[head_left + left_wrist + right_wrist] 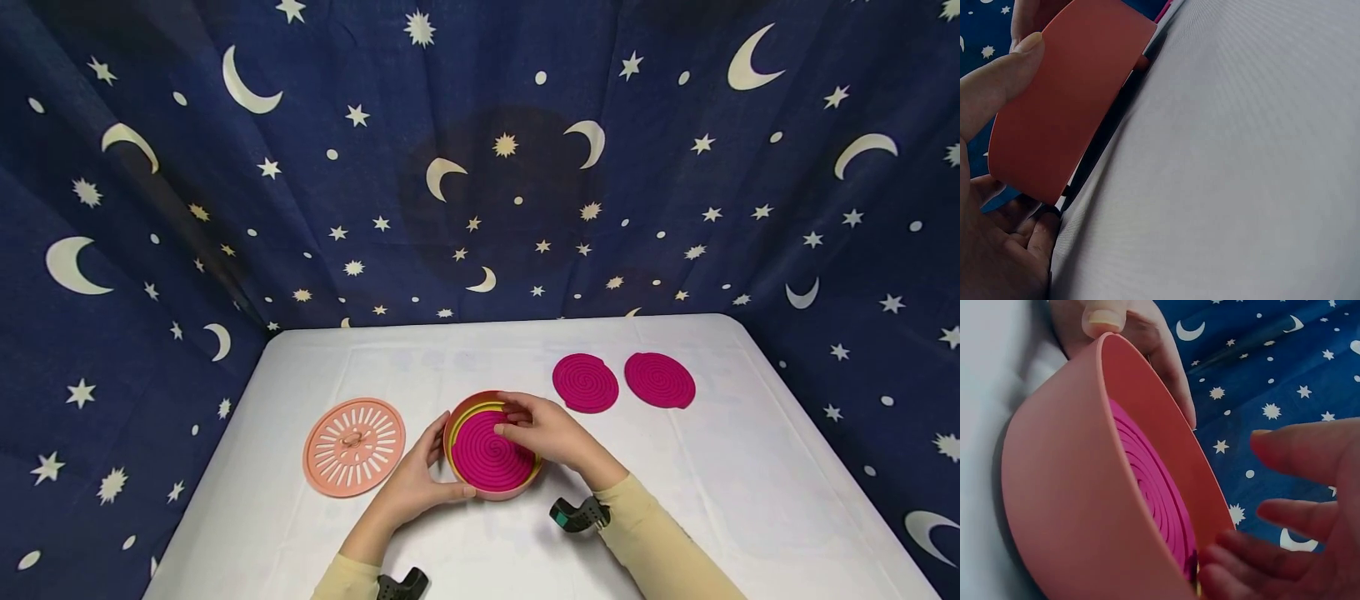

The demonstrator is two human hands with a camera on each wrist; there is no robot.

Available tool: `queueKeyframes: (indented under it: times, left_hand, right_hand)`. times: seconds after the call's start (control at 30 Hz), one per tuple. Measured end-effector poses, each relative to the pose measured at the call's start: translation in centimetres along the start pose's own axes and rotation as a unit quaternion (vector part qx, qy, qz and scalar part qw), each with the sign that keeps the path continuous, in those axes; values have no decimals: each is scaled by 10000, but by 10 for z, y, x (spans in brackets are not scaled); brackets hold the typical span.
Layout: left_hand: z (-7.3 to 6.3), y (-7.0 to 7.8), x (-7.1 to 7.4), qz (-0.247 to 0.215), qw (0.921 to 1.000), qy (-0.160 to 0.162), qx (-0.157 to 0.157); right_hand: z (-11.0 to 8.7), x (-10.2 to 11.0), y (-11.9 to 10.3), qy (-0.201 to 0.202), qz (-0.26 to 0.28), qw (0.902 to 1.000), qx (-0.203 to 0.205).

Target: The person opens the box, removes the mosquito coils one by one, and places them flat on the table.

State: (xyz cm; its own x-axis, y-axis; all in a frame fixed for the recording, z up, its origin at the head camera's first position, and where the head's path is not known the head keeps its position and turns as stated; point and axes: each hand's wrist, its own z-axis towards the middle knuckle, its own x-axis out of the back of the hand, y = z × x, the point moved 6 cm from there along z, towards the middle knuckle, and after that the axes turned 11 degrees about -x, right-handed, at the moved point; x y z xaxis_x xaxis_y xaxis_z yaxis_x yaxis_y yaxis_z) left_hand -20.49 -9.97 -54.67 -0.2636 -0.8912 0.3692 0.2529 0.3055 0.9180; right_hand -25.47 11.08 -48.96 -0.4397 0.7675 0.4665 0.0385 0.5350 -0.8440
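A round coral container (1054, 475) stands on the table in front of me, its side wall filling much of both wrist views. Inside lies a magenta spiral coaster (491, 454), with a yellow edge (472, 408) showing around it. My left hand (420, 479) grips the container from the left, thumb at the near rim and fingers round the side. Over the right part of the container is my right hand (543, 429). Its fingertips reach in at the rim by the yellow edge, while the thumb stays apart from them; nothing shows pinched between.
A coral slotted lid (318, 462) with a small ring handle lies left of the container. Two more magenta spiral coasters, a nearer one (585, 383) and a farther one (660, 380), lie at the back right. Behind the white table (787, 500) hangs a star-patterned cloth (510, 200).
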Motion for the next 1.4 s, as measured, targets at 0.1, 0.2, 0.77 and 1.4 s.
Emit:
queueKeyframes:
  times: [0.1, 0.2, 0.77, 1.4]
  left_hand:
    - [0, 1, 0, -28, 10000, 38, -37]
    - [0, 0, 1, -52, 10000, 76, -34]
    - [-4, 41, 4, -223, 9997, 16, -11]
    - [0, 0, -1, -81, 9999, 73, -24]
  right_hand:
    - [2, -2, -4, 88, -576, 9982, 122]
    - [2, -4, -7, 150, -954, 9951, 224]
    - [2, -7, -15, 322, -1597, 9866, 91]
    - [-1, -2, -17, 585, -1257, 9892, 467]
